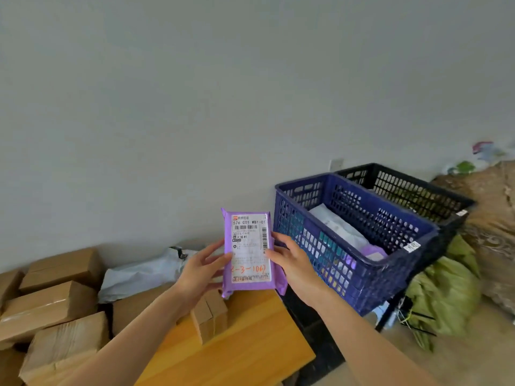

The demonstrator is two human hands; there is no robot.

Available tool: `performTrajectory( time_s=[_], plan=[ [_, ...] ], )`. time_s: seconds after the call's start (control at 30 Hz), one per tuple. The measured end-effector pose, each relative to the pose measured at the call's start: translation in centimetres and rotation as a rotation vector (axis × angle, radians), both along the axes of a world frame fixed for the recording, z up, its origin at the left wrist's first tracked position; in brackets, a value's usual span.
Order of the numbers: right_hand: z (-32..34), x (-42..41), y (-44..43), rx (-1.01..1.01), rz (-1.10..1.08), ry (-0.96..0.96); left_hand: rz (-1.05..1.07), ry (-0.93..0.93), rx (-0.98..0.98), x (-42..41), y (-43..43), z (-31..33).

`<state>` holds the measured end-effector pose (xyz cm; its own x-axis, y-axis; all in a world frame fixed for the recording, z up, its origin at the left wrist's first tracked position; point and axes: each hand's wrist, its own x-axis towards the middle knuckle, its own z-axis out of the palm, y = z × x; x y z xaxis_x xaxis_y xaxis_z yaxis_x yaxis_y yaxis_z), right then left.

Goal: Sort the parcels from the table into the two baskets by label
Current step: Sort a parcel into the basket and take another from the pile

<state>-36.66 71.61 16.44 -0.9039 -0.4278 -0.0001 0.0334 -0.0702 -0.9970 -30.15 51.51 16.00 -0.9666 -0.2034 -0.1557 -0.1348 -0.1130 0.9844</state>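
The purple parcel (248, 252) is held upright in the air just left of the blue basket (359, 277), above the near corner of the wooden table (250, 352), its white label (250, 240) facing the camera with orange handwriting across the lower part; the left hand (200, 271) pinches the parcel's edge farther from the blue basket, thumb on the front and fingers curled behind; the right hand (292, 263) pinches the edge nearer the blue basket, thumb pressed on the label's margin, the other fingers hidden behind the wrapping; inside the blue basket lie a white parcel (340, 229) and, toward its near end, another purple one (373, 253); the black basket (412, 190) stands touching the blue basket's far side, and what it holds cannot be made out; left of the blue basket, on the table under the held parcel, sits a small cardboard box (210, 316); farther left of the blue basket a grey-white poly bag (145, 271) lies against the wall, and well beyond it a heap of brown cardboard boxes (50, 307); to the right of the blue basket, low on the floor, rests a green sack (446, 293).
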Motion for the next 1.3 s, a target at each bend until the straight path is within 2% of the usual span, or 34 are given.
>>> performTrajectory(
  time_s=[0.33,0.77,1.0,1.3],
  plan=[
    [-1.1,-2.8,16.6,-0.003,-0.255,0.004,-0.189,-0.007,-0.041,-6.0,16.3,0.2],
    [-1.8,-7.5,39.1,-0.029,-0.345,-0.053,-0.262,-0.059,-0.025,-13.2,38.9,0.0],
    [-0.7,-12.0,47.5,-0.055,-0.422,-0.031,-0.365,-0.021,-0.074,-19.3,47.2,1.8],
    [0.0,-23.0,55.1,-0.048,-0.523,-0.035,-0.432,0.014,0.003,-31.1,55.1,1.7]
  ],
)
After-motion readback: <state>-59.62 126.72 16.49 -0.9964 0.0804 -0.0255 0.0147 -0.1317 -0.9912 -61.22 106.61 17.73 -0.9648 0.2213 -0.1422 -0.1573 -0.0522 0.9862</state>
